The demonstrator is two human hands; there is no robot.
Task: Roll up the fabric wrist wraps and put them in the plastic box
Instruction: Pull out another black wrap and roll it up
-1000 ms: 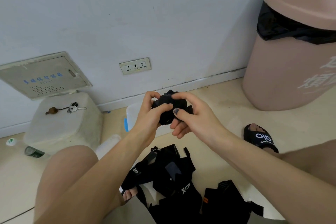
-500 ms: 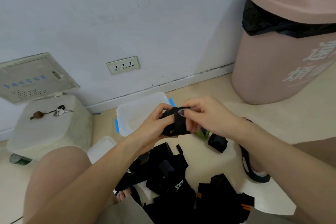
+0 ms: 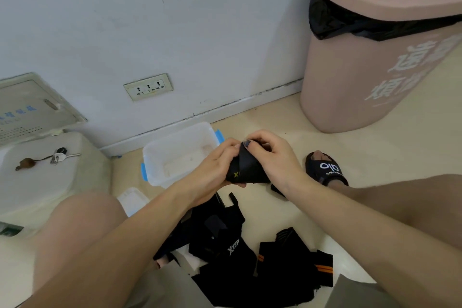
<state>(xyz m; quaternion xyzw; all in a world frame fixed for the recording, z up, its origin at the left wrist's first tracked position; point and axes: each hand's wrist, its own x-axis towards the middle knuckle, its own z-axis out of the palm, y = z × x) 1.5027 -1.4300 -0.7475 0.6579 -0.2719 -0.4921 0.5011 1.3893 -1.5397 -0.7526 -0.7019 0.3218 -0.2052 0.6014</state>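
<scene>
A rolled black wrist wrap [image 3: 246, 170] with a yellow logo sits between both hands above the floor. My left hand [image 3: 215, 169] grips it from the left and below, my right hand [image 3: 273, 157] from the right and above, thumb on top. The clear plastic box [image 3: 160, 155] with blue clips stands open on the floor just left of the hands, against the wall. A heap of unrolled black wraps [image 3: 240, 255], some with orange stripes, lies on the floor between my knees. A small dark piece shows under my right wrist.
A tall pink bin [image 3: 370, 62] with a black liner stands at the right. A white stool [image 3: 42, 172] with keys [image 3: 58, 156] is at the left. The box lid [image 3: 132, 200] lies by my left knee. My sandalled foot [image 3: 325, 169] is right of the hands.
The view tilted down, so the box and the wraps on the floor came into sight. The hands kept turning the wrap, which now shows its yellow logo.
</scene>
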